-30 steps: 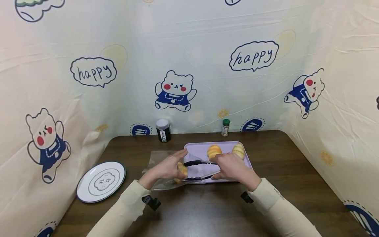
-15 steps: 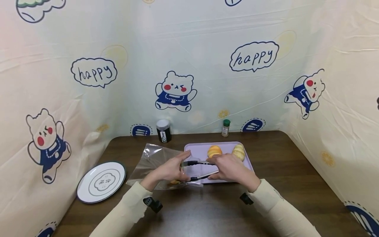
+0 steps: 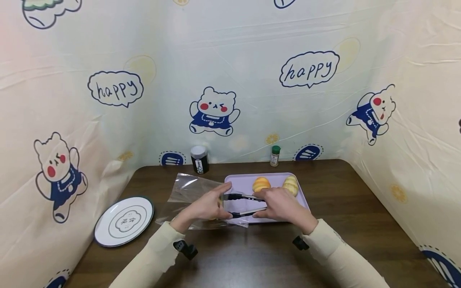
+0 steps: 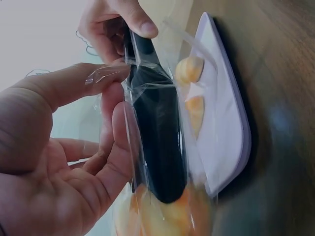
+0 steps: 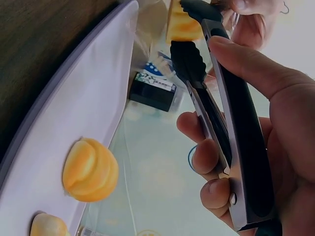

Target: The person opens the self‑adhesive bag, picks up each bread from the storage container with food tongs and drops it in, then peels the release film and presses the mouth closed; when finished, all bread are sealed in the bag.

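Observation:
My left hand pinches the mouth of a clear plastic bag, which spreads out to the left behind the wrist. A striped orange-yellow bread roll lies inside the bag. My right hand grips black-and-silver food tongs, whose black tips reach into the bag mouth at the roll. In the left wrist view one black tip covers part of the roll; whether the tips squeeze it, I cannot tell. Beneath the right hand stands a lilac tray carrying an orange roll and a paler roll.
A white plate with a dark rim is at the left edge of the brown table. Along the back stand a black jar with a pale lid and a small green-capped shaker. Printed cloth walls enclose the table.
The bag has swung up and spread out further left, its near edge now reaching past the left hand. The tongs' tips and the roll have shifted slightly left, deeper behind the left hand.

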The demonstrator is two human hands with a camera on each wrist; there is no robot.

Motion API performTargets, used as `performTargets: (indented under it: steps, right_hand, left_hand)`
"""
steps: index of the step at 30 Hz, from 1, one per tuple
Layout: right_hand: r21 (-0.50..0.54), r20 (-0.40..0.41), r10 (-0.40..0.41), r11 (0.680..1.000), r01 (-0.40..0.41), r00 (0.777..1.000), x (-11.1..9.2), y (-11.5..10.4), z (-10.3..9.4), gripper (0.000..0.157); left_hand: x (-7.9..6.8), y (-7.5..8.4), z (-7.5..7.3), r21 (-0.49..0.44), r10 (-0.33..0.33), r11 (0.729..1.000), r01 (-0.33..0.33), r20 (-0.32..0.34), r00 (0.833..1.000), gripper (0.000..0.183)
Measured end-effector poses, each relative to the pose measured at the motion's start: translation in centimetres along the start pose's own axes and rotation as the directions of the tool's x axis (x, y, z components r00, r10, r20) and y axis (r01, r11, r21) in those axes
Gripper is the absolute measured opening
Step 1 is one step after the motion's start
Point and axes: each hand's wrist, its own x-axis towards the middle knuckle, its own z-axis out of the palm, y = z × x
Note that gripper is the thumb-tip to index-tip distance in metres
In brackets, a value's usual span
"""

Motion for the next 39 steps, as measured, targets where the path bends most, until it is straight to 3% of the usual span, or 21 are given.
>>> performTargets:
  steps: [7, 13, 21, 25, 33, 39]
  right_hand:
    - [0.002, -0.007, 0.014, 1.0, -0.014, 1.0, 0.2, -0.2, 0.4, 0.061]
    - [-0.026, -0.044, -0.012, 1.0, 0.011, 0.999, 0.2, -0.4, 0.5, 0.062]
    - [-0.037, -0.048, 0.002, 0.999, -0.003, 0.999, 0.4, -0.6, 0.7, 0.061]
    - [-0.035, -0.034, 0.009, 0.999, -0.01, 0.999, 0.5, -0.6, 0.8, 0.061]
    - [-0.168, -0.067, -0.113, 0.981, 0.1, 0.991, 0.6, 0.0, 1.2, 0.062]
    - [-0.133, 0.024, -0.033, 0.99, 0.036, 0.999, 0.6, -0.1, 1.1, 0.068]
  left_hand:
    - [-0.1, 0.4, 0.0, 0.008, -0.064, 0.998, 0.065, -0.029, 0.998, 0.099]
    - [-0.1, 0.2, 0.0, 0.02, -0.079, 0.997, 0.08, -0.056, 0.995, 0.099]
    - [0.2, 0.1, 0.1, -0.099, 0.002, 0.995, -0.001, 0.013, 1.0, 0.097]
    - [0.3, 0.0, 0.0, -0.043, 0.007, 0.999, -0.007, -0.008, 1.0, 0.098]
    - [0.5, -0.7, -1.0, -0.009, -0.032, 0.999, 0.032, 0.017, 0.999, 0.099]
    - [0.5, -0.6, -1.2, 0.032, -0.058, 0.998, 0.058, 0.012, 0.998, 0.102]
